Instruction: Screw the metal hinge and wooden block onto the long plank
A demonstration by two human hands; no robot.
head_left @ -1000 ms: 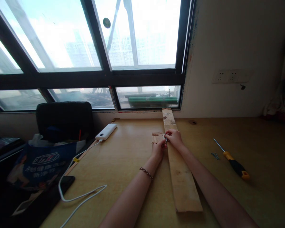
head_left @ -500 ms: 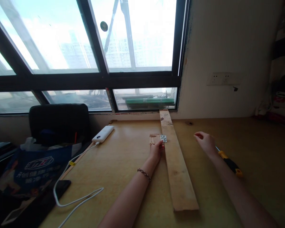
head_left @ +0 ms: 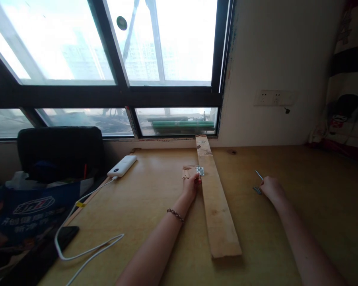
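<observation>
My left hand [head_left: 191,185] is closed at the near edge of a small wood block [head_left: 188,171], with its fingertips by a silver metal hinge [head_left: 200,171]. The hinge spans the joint between that block and a long wooden plank [head_left: 219,206] lying lengthwise on the table. To the right of the plank, my right hand [head_left: 273,190] is closed round a screwdriver [head_left: 259,174]; its thin shaft sticks out past the fingers, while hand and forearm hide the handle. Several screws [head_left: 257,190] lie just left of these fingers.
A white power bank [head_left: 122,166] with a white cable [head_left: 91,254] sits on the table's left side. Beyond that edge are a black chair [head_left: 61,147] and a blue bag [head_left: 32,210]. The window wall bounds the far side; a socket [head_left: 276,98] is on the wall.
My right hand has moved down and back onto the screwdriver, uncovering the screws and the shaft. My left hand stays at the hinge. The whole view has shifted slightly.
</observation>
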